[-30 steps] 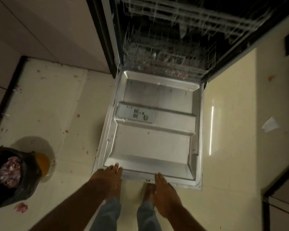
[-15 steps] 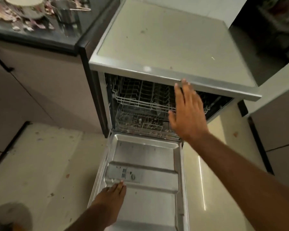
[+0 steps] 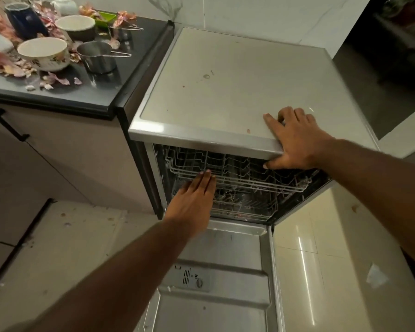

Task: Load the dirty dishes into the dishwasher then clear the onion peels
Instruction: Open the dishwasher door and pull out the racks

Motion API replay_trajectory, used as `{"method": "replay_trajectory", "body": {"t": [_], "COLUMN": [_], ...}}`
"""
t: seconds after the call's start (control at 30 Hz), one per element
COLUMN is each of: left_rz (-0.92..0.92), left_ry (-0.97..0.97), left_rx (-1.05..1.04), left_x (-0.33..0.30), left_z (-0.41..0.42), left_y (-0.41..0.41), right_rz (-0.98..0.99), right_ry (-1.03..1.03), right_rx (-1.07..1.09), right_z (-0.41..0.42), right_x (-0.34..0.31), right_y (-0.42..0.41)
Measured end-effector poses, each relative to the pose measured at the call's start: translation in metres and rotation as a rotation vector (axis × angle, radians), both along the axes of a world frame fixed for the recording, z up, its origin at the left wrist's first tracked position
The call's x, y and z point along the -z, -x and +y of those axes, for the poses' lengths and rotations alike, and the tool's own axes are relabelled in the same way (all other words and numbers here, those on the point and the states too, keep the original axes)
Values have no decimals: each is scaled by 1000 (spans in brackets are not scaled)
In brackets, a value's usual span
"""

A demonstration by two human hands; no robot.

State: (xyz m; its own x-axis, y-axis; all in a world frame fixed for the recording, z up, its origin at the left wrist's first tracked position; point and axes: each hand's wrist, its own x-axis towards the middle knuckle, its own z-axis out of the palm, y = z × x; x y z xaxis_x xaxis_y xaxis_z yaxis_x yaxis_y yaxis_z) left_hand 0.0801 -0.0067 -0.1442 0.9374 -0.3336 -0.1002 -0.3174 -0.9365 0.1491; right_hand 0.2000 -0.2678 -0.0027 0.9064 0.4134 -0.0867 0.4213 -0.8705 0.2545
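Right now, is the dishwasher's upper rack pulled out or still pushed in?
Pushed in. The upper rack sits inside the tub under the dishwasher top; the left hand reaches its front wire.

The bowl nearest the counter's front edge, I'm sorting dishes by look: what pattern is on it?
Cream bowl with a floral print around its outside, per the head view.
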Motion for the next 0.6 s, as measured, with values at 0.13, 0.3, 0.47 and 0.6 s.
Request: {"method": "replay_trajectory", "body": {"t": [0.13, 0.3, 0.47, 0.6], "left_rz": [142, 274, 337, 402], "left_ry": [-47, -72, -65, -128], "left_rx": [-28, -4, 31, 38], "left_x": [34, 79, 124, 163], "left_z": [-7, -37, -75, -91], "left_y": [-18, -26, -49, -81], "right_rz": [28, 76, 63, 59], "right_ry": [-149, -211, -248, -255], "right_rx": [-42, -78, -81, -85], "right_z": [-16, -22, -23, -26], "right_x": [19, 20, 23, 25], "right_y": [-11, -20, -20, -21]}}
